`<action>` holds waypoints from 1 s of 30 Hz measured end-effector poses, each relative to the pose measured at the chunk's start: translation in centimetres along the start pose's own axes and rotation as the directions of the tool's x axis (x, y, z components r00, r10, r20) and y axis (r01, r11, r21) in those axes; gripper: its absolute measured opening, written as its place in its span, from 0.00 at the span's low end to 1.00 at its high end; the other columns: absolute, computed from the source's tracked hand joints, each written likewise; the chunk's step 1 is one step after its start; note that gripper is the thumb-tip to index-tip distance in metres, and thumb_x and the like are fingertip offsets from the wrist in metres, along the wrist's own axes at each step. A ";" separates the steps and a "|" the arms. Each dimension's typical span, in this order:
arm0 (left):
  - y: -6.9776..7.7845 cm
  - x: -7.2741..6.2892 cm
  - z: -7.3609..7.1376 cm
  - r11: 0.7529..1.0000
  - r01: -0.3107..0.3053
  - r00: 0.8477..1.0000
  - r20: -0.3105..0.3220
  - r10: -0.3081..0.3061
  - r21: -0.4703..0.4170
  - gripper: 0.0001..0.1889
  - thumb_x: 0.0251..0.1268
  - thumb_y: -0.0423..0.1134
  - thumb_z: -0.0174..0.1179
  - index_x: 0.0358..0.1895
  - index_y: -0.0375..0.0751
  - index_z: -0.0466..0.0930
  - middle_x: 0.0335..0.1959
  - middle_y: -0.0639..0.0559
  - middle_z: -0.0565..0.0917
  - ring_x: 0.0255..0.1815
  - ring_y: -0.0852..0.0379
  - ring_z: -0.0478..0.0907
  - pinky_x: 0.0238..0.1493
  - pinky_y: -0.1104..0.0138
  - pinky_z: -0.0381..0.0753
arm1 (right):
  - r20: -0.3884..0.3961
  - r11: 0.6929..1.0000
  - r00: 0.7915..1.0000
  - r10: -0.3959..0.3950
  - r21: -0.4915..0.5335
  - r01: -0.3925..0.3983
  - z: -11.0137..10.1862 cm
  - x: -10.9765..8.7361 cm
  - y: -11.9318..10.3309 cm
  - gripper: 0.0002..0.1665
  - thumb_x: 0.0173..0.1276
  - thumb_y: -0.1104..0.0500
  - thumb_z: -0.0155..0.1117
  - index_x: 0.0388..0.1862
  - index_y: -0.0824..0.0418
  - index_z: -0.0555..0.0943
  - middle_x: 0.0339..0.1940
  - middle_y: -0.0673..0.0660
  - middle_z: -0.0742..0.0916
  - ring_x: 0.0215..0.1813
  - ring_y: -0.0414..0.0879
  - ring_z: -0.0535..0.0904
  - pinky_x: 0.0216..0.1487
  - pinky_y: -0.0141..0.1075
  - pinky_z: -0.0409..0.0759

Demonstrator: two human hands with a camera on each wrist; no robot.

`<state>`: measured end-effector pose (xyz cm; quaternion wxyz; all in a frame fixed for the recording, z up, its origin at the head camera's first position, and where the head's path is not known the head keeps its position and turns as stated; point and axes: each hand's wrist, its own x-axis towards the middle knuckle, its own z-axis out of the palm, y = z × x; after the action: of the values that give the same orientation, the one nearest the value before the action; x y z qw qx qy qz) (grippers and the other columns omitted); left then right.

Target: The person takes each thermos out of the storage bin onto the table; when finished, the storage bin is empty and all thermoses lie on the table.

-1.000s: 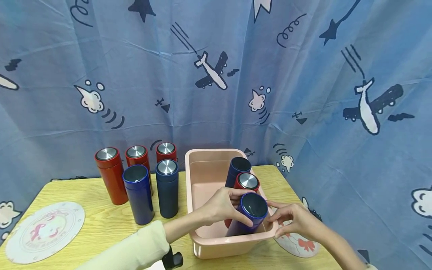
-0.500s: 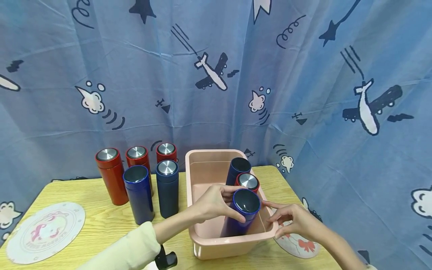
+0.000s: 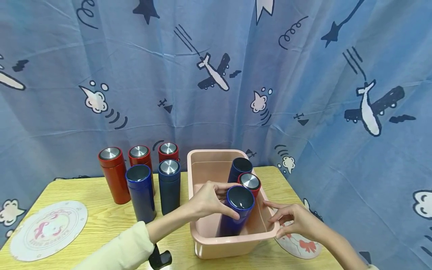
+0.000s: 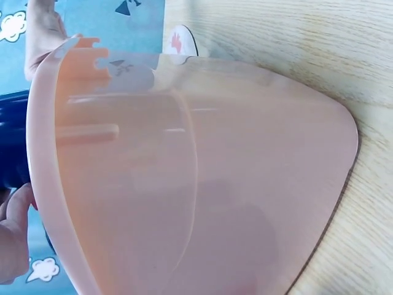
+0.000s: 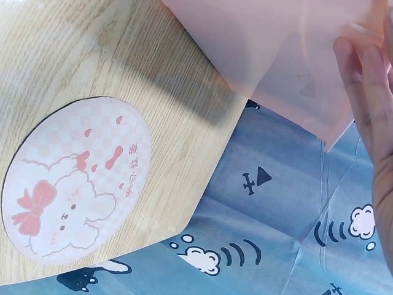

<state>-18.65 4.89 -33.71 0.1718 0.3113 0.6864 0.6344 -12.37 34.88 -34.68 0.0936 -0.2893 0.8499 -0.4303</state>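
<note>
In the head view my left hand [image 3: 209, 200] grips a glossy blue thermos bottle [image 3: 234, 223] near its top, with thumb and fingers on either side. The bottle stands inside a pink plastic bin [image 3: 233, 244]; its base is hidden by the front wall. A red bottle with a silver lid [image 3: 250, 181] and a dark blue bottle [image 3: 241, 165] stand behind it in the bin. My right hand [image 3: 295, 221] holds the right rim near the front corner. The left wrist view shows the left hand [image 4: 13, 236] by the blue bottle [image 4: 12, 138] above the rim.
Left of the bin stand several bottles: a red one [image 3: 114, 180], a blue one [image 3: 141, 195], a dark navy one [image 3: 170, 189] and others behind. A round white mat [image 3: 48, 230] lies far left, another round mat [image 3: 303, 247] right. A patterned curtain [image 3: 152, 75] hangs behind the table.
My left hand has moved left with the blue bottle, away from the bin's right wall, and its top has shifted left. The right hand stays on the rim.
</note>
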 end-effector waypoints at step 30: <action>0.2 -1.1 -2.4 0.999 -0.014 1.000 -0.012 0.013 -0.052 0.36 0.39 0.24 0.75 0.60 0.32 0.76 0.51 0.41 0.83 0.51 0.52 0.82 0.53 0.64 0.79 | -0.002 0.999 0.999 0.033 0.031 -0.033 0.1 0.1 -0.3 0.21 0.49 0.61 0.76 0.41 0.71 0.85 0.60 0.84 0.67 0.45 0.41 0.84 0.39 0.35 0.84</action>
<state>-19.25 2.35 -33.36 0.1715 0.3077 0.6686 0.6549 -12.27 34.67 -34.49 0.1043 -0.2730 0.8479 -0.4422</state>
